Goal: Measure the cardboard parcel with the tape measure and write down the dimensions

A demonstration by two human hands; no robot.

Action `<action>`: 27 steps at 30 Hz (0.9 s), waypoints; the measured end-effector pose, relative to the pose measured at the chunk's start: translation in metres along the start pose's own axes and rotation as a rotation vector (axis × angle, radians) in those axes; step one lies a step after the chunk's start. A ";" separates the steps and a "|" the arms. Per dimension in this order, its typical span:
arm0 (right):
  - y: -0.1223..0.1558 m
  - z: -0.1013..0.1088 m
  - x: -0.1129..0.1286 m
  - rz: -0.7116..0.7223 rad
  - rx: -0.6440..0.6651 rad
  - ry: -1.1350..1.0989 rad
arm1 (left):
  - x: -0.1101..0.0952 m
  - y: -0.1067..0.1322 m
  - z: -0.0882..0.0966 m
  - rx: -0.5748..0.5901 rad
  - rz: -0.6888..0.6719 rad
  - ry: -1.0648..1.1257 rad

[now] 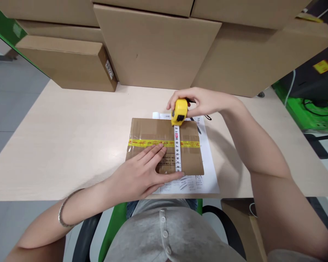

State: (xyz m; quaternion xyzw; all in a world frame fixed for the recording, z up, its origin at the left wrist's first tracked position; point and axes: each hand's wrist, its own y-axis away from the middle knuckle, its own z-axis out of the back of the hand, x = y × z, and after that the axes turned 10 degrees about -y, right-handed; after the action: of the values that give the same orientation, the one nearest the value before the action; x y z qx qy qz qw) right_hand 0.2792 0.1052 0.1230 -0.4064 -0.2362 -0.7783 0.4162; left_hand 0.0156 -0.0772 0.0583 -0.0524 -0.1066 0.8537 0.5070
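A small cardboard box (pixel 191 160) with a strip of yellow printed tape lies on a printed paper sheet (pixel 211 182) near the table's front edge. My right hand (pixel 196 102) grips a yellow tape measure (pixel 180 110) at the box's far edge. Its white blade (pixel 177 151) runs straight across the top of the box toward me. My left hand (pixel 142 173) lies flat on the box's left part, fingers stretched out. Its thumb reaches along the near edge to the end of the blade.
Large cardboard boxes (pixel 155 47) stand along the back of the table (pixel 71 145). A flatter carton (pixel 68 65) with a white label sits at the back left. Dark equipment and cables on a green surface (pixel 297 105) lie to the right.
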 end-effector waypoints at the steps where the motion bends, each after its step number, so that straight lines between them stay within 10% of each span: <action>1: -0.005 0.004 -0.004 -0.014 -0.022 -0.005 | 0.000 0.000 0.000 0.000 0.002 -0.002; 15: -0.001 0.007 -0.007 -0.004 -0.093 0.015 | 0.001 -0.001 0.003 -0.033 0.027 0.063; 22: 0.043 -0.054 0.032 0.184 0.075 0.048 | 0.002 -0.001 0.004 -0.093 -0.021 0.008; 27: 0.084 -0.091 0.041 0.148 0.058 -0.096 | 0.015 0.011 0.003 -0.370 0.011 0.468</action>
State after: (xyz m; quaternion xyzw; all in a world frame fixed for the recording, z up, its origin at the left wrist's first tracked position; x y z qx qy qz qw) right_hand 0.2963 -0.0233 0.1086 -0.4477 -0.2475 -0.7178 0.4724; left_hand -0.0013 -0.0696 0.0589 -0.3402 -0.1404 0.7872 0.4948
